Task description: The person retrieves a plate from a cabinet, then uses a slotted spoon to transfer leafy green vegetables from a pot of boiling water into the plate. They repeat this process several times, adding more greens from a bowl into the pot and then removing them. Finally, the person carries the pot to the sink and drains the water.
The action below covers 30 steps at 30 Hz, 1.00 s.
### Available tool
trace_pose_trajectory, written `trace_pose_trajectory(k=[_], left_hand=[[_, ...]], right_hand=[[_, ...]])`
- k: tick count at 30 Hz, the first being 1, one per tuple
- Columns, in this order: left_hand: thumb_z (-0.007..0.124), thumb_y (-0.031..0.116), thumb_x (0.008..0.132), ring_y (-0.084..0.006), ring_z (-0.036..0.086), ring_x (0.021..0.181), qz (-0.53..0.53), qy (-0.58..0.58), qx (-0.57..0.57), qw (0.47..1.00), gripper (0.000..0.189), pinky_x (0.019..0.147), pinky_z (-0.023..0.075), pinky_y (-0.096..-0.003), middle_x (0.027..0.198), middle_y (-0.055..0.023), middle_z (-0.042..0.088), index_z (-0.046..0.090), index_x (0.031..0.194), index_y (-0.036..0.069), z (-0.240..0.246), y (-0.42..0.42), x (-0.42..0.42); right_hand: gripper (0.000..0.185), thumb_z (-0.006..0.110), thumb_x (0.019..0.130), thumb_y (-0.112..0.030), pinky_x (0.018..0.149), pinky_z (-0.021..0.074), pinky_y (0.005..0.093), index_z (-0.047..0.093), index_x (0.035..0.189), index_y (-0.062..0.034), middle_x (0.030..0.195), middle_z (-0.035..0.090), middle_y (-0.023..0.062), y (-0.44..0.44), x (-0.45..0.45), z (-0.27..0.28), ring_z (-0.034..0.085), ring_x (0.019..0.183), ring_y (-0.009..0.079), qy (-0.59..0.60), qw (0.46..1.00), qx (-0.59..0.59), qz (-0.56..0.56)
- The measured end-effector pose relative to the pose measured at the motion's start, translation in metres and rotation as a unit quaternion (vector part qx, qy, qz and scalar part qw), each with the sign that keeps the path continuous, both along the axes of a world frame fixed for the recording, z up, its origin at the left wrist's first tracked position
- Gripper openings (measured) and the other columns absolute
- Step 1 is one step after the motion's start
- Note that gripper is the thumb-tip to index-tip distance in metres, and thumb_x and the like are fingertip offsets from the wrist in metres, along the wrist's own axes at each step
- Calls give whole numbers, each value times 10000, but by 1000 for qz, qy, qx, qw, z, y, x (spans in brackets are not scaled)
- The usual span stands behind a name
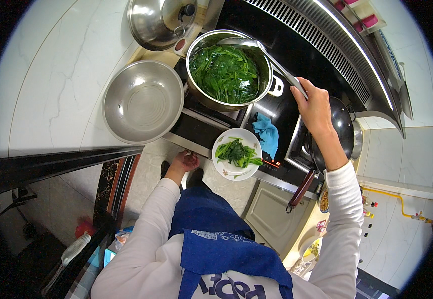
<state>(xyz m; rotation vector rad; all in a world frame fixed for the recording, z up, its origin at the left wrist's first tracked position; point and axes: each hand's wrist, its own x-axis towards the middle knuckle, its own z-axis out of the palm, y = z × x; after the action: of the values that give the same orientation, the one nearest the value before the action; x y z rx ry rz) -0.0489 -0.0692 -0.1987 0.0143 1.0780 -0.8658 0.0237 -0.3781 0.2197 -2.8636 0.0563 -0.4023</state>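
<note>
My right hand (313, 104) grips the handle of a metal ladle or slotted spoon (280, 67), whose head rests at the far rim of a large steel pot (216, 102). Leafy greens (224, 71) float in liquid inside that pot. A white plate (231, 174) with a small heap of cooked greens (238, 153) sits at the hob's front edge. My left hand (187, 160) hangs low in front of the counter, left of the plate, its fingers loosely curled and nothing visible in it. Left of the pot is a wide, bare metal basin (143, 101).
A blue cloth (266, 134) lies on the black hob beside the plate. A black wok (340, 127) with a wooden handle (301, 190) stands at the right. A steel lid (156, 22) leans at the back left. The range hood (332, 41) overhangs the hob.
</note>
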Motion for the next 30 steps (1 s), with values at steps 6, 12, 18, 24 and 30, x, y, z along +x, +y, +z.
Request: trace_pose_trajectory(k=[6,12,18,24,30], left_hand=[[593,156,753,-323,532,714,6,-21,-13,1000,124,727,442,-520,749,-177,582,565,757,35,-1,3,-2],[557,204,862,-307,559,776,-16,-26,89,996,166,742,462,-483,871,-145,584,545,925,51,10,2,-5],[610,275,854,-338,567,966,-61,-184,105,975,315,823,456,-506,1071,-177,583,544,1062,48,15,6,-15],[493,492,888,-292,617,933,-326,-191,203,903,466,798,488,-431,1050,-177,621,582,1028,57,27,11,-19],[406,503,916,-202,646,716,-370,-419,330,761,490,634,501,-331,813,-105,660,599,977,56,75,9,-28]], right_hand=[[250,597,830,-195,659,473,429,607,1007,-19,752,609,228,-3,9,-8,605,722,383,11,1000,-23,5],[266,597,840,-202,666,487,398,608,1024,-10,766,618,229,-8,23,-22,617,736,377,22,999,-40,5],[224,577,858,-221,681,484,446,571,929,-9,747,622,211,-10,33,-33,614,747,389,41,996,-82,9],[273,516,900,-249,694,499,432,551,860,18,755,628,209,-3,40,-29,624,767,373,129,968,-213,-34],[305,511,897,-220,765,506,403,645,831,46,842,639,232,-3,41,-3,628,855,352,222,946,-234,-18]])
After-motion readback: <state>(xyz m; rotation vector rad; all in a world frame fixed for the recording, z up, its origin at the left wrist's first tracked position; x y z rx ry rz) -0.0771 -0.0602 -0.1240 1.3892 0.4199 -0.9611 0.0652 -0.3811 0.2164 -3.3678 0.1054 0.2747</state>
